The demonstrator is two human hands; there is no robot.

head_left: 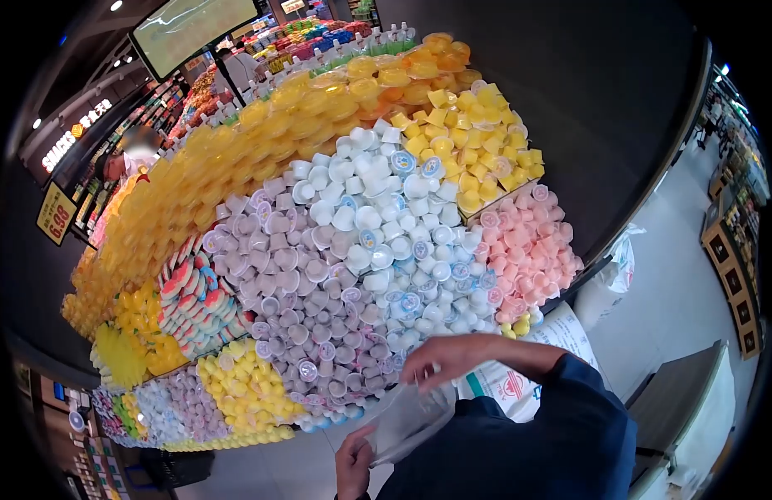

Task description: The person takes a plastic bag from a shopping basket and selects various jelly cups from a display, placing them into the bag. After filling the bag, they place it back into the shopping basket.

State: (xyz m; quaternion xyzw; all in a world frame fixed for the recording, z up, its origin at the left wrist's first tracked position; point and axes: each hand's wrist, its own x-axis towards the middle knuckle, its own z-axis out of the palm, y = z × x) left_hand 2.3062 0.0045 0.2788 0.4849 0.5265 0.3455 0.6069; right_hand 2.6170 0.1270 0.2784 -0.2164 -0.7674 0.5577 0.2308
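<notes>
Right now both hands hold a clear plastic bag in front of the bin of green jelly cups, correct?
Not quite. In the head view the left hand and right hand do hold the clear plastic bag, but the nearest jelly cups are pale purple, not green.

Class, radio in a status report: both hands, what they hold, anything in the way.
Left hand grips clear plastic bag from below. Right hand at bag's top edge, beside heaped purple jelly cups. Nothing blocks the bag.
</notes>
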